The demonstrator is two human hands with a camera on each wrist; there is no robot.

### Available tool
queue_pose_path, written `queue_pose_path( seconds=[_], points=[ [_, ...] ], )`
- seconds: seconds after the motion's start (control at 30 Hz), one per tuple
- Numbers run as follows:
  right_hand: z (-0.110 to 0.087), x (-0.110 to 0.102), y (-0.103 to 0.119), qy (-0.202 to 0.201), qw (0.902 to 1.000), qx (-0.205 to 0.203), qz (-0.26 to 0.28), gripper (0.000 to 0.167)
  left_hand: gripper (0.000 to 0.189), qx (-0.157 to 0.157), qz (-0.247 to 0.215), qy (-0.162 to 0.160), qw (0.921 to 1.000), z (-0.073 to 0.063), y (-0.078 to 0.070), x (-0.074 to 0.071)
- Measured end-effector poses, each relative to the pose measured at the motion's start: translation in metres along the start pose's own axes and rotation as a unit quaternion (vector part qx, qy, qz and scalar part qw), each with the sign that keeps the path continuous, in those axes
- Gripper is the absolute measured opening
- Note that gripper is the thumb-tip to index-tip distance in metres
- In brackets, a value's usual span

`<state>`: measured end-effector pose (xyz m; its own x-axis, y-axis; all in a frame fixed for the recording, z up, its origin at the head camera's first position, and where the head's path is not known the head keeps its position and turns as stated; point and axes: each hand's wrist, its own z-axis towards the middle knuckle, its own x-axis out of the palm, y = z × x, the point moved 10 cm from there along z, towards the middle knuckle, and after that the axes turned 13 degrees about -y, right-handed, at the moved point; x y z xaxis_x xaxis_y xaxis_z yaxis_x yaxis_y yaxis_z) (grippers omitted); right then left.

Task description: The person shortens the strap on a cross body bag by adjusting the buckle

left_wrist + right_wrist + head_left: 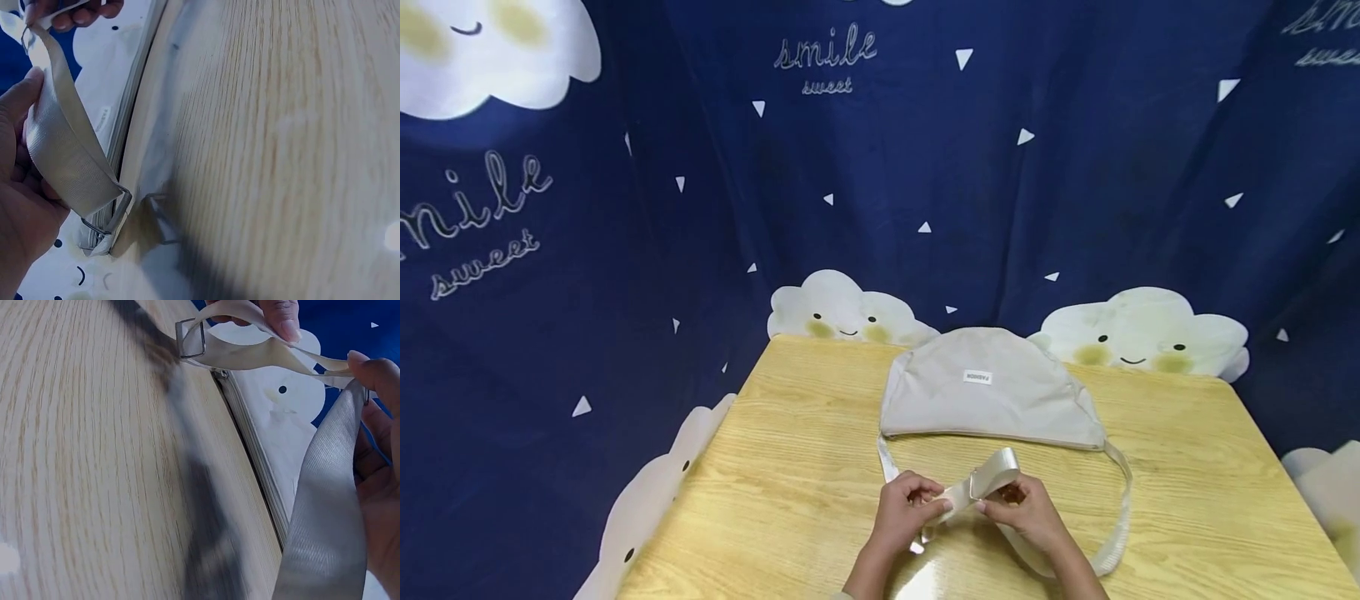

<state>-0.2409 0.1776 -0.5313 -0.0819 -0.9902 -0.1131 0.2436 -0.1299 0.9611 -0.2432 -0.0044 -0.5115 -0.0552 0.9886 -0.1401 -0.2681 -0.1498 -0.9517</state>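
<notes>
A pale beige shoulder bag (pixel 1000 410) with a small white label lies on the table, its strap joined at both lower corners. Above the table, the left hand (pixel 901 510) pinches a section of that strap (pixel 69 144) between thumb and fingers. To its right, the right hand (pixel 1028 510) grips the strap near a metal slider buckle (pixel 973 485), from which a loop of webbing rises. A rectangular metal ring (pixel 190 339) hangs in the strap on the left hand's side. The right hand's fingers are partly hidden behind the webbing.
The wooden table (pixel 790 442) carries the bag near its back edge. A slack length of strap curves down along the bag's right side. Behind and to the left hangs a dark blue curtain (pixel 880 167) printed with clouds and triangles.
</notes>
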Motion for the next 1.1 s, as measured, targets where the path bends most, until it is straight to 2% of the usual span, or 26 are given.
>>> queue_pose_path(
  seconds=[0.23,0.4,0.57,0.7,0.9,1.1],
  points=[
    [0.002,-0.007,-0.006,-0.018,0.9995,0.014,-0.020,0.031,0.015,0.004,0.000,0.007,1.0000,0.001,0.000,0.001],
    [0.003,-0.010,-0.007,-0.023,0.9990,0.017,-0.034,0.029,0.010,0.026,0.005,-0.002,0.9996,0.002,-0.001,-0.004],
    [0.005,-0.015,-0.011,-0.037,0.9976,0.049,-0.033,0.033,0.008,0.031,0.004,-0.002,0.9995,0.003,0.002,-0.009],
    [0.006,-0.017,-0.013,-0.053,0.9952,0.079,-0.022,0.039,0.007,0.021,0.007,-0.011,0.9997,0.005,0.007,-0.017],
    [0.006,-0.020,-0.017,-0.067,0.9941,0.079,-0.033,0.043,0.006,-0.004,0.014,-0.031,0.9994,0.006,0.014,-0.032],
    [0.004,-0.013,0.007,-0.060,0.9959,0.067,-0.012,0.038,0.008,-0.032,0.013,-0.023,0.9991,0.005,0.016,-0.037]
  ],
)
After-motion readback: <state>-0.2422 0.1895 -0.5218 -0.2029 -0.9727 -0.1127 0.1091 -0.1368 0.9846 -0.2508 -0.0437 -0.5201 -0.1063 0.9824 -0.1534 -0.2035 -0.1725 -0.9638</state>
